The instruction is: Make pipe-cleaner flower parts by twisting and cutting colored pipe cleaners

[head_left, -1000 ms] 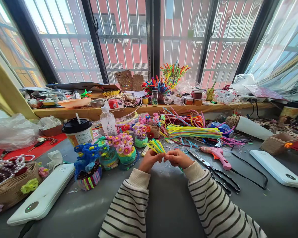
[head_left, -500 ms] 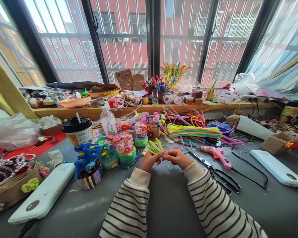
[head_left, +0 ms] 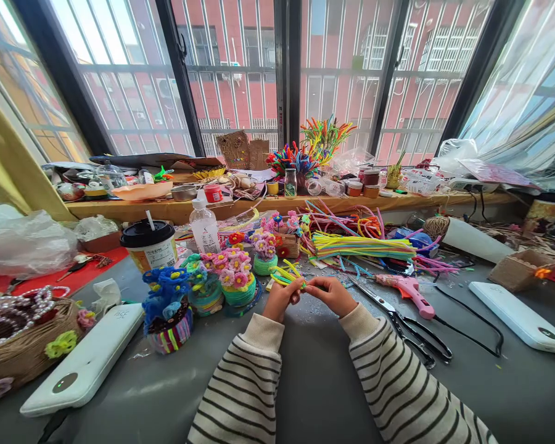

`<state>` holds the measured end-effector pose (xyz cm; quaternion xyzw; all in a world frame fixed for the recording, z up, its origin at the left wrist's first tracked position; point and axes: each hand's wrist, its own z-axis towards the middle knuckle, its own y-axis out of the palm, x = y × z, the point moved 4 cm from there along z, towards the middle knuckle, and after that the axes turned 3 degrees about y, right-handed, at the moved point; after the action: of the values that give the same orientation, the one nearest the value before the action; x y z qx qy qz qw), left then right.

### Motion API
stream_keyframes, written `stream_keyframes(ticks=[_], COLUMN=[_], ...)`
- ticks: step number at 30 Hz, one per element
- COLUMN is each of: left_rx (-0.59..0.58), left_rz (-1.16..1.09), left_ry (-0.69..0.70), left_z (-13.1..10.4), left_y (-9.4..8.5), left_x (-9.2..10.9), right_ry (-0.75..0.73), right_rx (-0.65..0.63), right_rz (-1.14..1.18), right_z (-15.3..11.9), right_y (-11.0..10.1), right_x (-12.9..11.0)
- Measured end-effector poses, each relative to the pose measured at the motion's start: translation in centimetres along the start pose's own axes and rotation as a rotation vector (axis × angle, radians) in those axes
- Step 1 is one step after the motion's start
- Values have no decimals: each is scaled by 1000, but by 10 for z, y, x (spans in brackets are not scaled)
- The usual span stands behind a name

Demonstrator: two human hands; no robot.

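Yellow pipe cleaners [head_left: 287, 271], bent into loops, stick out to the left from my left hand [head_left: 280, 298], whose fingers are closed round them. My right hand [head_left: 333, 295] meets it fingertip to fingertip, pinching the right end of the same yellow pieces; a bit of green shows between the hands. Just left stand small pots of fuzzy flowers, a pink one [head_left: 237, 269] nearest and a blue one [head_left: 167, 293] farther left. Behind my hands lies a bundle of straight yellow and green pipe cleaners [head_left: 363, 245].
Large scissors [head_left: 400, 320] and a pink glue gun [head_left: 414, 293] with a black cord lie to the right. White power banks [head_left: 86, 364] rest at both sides. A lidded cup [head_left: 150, 246] and a plastic bottle [head_left: 203, 227] stand at back left, before a cluttered sill [head_left: 254, 206].
My hands keep hold of the yellow pipe cleaners and have shifted only slightly, with the fingers a little repositioned. The whole view has moved a little.
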<state>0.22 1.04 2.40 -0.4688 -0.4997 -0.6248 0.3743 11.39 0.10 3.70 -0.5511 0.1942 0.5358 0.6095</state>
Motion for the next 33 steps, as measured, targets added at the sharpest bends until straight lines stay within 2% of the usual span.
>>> stream_keyframes(ticks=[4, 11, 16, 20, 23, 28, 30, 33], left_rx=[24, 89, 118, 135, 109, 23, 28, 102], left_rz=[-17, -31, -52, -72, -75, -68, -20, 37], left_ry=[-28, -64, -81, -84, -56, 14, 47, 118], left_z=[1, 3, 3, 4, 4, 3, 3, 3], left_y=[-2, -5, -6, -8, -8, -4, -5, -10], left_x=[-3, -7, -8, -9, -8, -4, -2, 3], right_ry=[-56, -174, -207, -200, -164, -34, 24, 132], right_rx=[95, 175, 254, 305, 332, 347, 286, 87], right_rz=[-186, -509, -801, -878, -771, -370, -182, 146], right_z=[-2, -5, -8, -8, -7, -4, -2, 0], right_y=[0, 7, 15, 19, 18, 9, 8, 10], right_x=[-6, -3, -9, -13, -10, -1, 1, 5])
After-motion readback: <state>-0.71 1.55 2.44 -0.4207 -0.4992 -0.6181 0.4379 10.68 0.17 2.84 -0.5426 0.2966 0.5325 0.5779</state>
